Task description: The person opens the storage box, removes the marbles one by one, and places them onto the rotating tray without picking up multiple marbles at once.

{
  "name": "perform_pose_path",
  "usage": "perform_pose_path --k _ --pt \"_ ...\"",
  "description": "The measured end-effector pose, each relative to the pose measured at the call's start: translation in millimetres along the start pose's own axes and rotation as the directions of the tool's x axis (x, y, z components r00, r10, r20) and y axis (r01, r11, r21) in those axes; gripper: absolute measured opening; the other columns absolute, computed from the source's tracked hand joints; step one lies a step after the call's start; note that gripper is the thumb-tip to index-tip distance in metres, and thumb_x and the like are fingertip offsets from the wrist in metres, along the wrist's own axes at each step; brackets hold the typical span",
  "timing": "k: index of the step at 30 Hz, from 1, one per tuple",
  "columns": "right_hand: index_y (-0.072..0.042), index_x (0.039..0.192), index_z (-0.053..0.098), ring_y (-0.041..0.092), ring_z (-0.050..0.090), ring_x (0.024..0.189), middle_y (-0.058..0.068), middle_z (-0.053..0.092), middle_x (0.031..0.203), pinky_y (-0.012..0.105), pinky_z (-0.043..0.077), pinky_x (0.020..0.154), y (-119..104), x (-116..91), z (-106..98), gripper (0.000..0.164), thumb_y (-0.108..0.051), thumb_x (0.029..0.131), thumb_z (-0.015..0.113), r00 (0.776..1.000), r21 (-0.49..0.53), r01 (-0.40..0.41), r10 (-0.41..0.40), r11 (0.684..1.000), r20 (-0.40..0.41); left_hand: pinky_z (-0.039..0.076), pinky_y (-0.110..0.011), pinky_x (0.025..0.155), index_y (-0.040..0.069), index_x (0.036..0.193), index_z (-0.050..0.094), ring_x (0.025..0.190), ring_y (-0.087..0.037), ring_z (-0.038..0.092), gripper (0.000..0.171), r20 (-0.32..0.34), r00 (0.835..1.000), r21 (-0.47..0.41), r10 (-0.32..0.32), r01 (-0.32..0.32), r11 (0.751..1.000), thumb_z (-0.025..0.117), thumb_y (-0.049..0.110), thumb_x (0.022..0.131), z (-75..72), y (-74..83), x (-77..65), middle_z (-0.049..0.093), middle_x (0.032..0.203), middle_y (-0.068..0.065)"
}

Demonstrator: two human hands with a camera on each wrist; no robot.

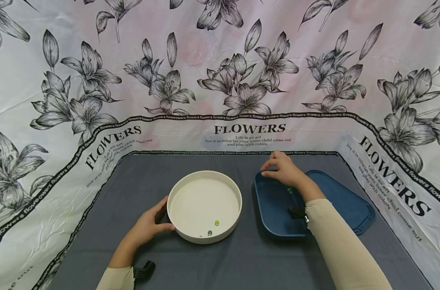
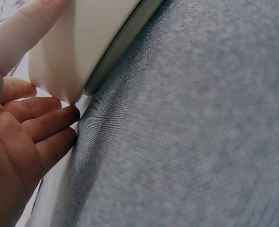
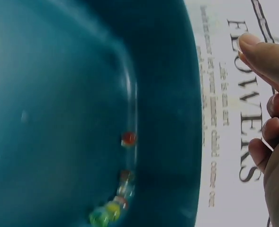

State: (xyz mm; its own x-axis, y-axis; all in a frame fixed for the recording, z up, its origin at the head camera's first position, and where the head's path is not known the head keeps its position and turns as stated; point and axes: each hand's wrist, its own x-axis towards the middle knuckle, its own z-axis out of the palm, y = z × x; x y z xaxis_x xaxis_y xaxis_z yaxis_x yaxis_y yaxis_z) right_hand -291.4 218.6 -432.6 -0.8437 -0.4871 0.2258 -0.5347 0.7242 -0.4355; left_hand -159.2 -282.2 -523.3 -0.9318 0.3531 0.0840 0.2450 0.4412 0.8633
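Observation:
A round white tray (image 1: 204, 193) stands on the grey cloth with a few small glass marbles inside, among them a yellow-green marble (image 1: 216, 222) and a dark green marble (image 1: 210, 233). My left hand (image 1: 147, 225) touches its outer wall, thumb at the front and fingers along the left side. In the left wrist view the fingertips (image 2: 73, 113) meet its lower edge. Over the far left rim of a blue bin (image 1: 278, 225) hovers my right hand (image 1: 283, 171), thumb and index tips together; I cannot tell whether they hold anything. Several coloured marbles (image 3: 113, 210) lie along the bin's inner edge.
A blue lid (image 1: 345, 201) lies on the grey cloth (image 1: 220, 266) just right of the bin. Behind the work area rises a white flower-printed fabric (image 1: 191, 135), which also borders both sides.

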Motion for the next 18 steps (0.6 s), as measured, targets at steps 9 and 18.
perform_pose_path --k 9,18 --pt "-0.018 0.107 0.079 0.022 0.029 0.090 0.010 0.034 0.095 0.044 0.021 0.079 -40 25 10 0.016 -0.022 0.092 0.079 0.999 0.068 0.044 -0.046 0.997 0.021 0.036 -0.019 0.115 0.012 0.165 0.021 0.152 -0.032 0.033 0.112 -0.011 1.000 0.013 -0.005 0.005 1.000 0.088 0.037 0.079 -0.4 -3.5 -1.0 0.029 0.167 -0.010" --pt "-0.018 0.102 0.080 0.020 0.032 0.088 0.006 0.041 0.095 0.039 0.027 0.078 -74 59 22 0.012 -0.021 0.091 0.081 0.986 0.062 0.161 -0.163 0.985 0.028 0.033 -0.052 0.118 0.010 0.165 0.021 0.151 -0.034 0.033 0.113 -0.012 1.000 0.005 0.012 -0.012 1.000 0.089 0.035 0.078 -0.1 -1.1 0.1 0.030 0.167 -0.012"
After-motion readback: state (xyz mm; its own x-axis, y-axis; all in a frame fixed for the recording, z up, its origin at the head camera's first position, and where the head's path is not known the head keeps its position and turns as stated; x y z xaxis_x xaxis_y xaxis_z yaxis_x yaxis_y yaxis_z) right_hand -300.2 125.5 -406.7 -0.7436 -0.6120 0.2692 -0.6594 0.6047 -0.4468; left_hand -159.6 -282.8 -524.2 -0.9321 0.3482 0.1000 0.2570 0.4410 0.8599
